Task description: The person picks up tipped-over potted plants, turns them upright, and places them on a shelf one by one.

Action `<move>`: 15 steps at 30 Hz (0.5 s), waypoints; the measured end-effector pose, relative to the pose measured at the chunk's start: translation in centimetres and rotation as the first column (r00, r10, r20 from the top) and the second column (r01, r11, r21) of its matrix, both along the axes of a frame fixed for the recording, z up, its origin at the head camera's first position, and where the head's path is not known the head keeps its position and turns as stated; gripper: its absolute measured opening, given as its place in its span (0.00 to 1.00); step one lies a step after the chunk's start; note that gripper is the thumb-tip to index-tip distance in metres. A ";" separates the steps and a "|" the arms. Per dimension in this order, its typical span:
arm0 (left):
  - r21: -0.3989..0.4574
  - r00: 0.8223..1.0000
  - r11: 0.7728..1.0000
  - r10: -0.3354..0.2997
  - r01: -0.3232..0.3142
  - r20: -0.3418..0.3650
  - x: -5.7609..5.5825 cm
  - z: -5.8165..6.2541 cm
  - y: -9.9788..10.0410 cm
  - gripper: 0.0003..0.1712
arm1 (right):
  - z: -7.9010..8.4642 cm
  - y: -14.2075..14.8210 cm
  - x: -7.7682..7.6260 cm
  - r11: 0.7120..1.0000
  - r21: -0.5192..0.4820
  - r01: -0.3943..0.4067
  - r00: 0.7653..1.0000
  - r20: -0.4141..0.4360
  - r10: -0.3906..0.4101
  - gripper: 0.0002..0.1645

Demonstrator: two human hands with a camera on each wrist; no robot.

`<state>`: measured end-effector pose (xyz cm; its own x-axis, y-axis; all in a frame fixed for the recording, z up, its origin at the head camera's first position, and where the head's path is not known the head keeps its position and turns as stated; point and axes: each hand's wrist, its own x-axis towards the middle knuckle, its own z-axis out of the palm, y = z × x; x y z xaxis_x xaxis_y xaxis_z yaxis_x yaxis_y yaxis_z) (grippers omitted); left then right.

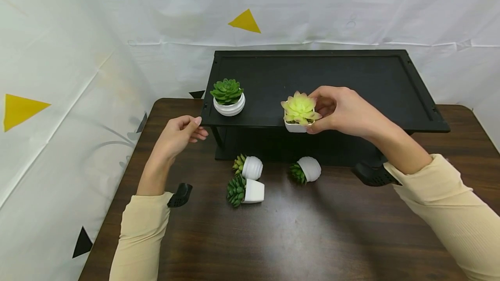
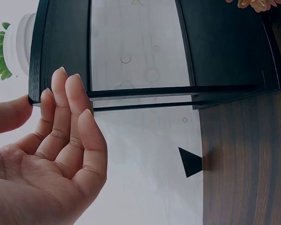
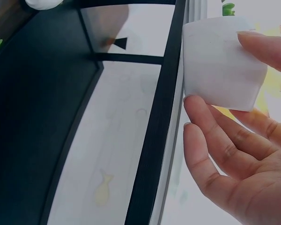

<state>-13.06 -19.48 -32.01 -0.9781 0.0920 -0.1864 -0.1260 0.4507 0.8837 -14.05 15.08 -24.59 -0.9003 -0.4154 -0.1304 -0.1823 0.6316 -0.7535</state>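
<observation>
My right hand (image 1: 336,109) holds a yellow-green artificial succulent (image 1: 300,109) by its square white pot (image 3: 225,61), thumb on one side and fingers on the other. The pot is upright at the front edge of a black shelf (image 1: 351,81); whether it touches the top I cannot tell. My left hand (image 1: 177,138) pinches the shelf's front left corner, with the thumb at the edge and the other fingers loosely bent below, as the left wrist view shows. Near that corner a green succulent in a ribbed white pot (image 1: 229,106) stands on top.
On the wooden table (image 1: 289,233), in front of the shelf, lie a small succulent in a round white pot (image 1: 252,168), one in a tapered white pot (image 1: 254,191) and another in a round pot (image 1: 310,168), all tipped over. White sheeting (image 1: 332,8) hangs behind and at left.
</observation>
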 end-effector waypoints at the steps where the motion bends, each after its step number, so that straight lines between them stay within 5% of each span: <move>1: 0.001 1.000 1.000 0.000 0.000 0.000 0.0 0.0 0.0 0.23 | 0.0 -0.1 -0.1 1.000 -0.001 0.001 1.000 0.003 -0.001 0.31; 15: 0.002 1.000 1.000 0.001 -0.001 0.000 0.0 0.0 0.0 0.22 | 0.2 -1.2 -1.0 1.000 0.006 -0.006 1.000 0.011 0.006 0.28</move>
<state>-13.09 -19.43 -32.04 -0.9782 0.0912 -0.1864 -0.1267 0.4490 0.8845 -15.01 13.84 -24.41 -0.8962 -0.4201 -0.1425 -0.1784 0.6353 -0.7514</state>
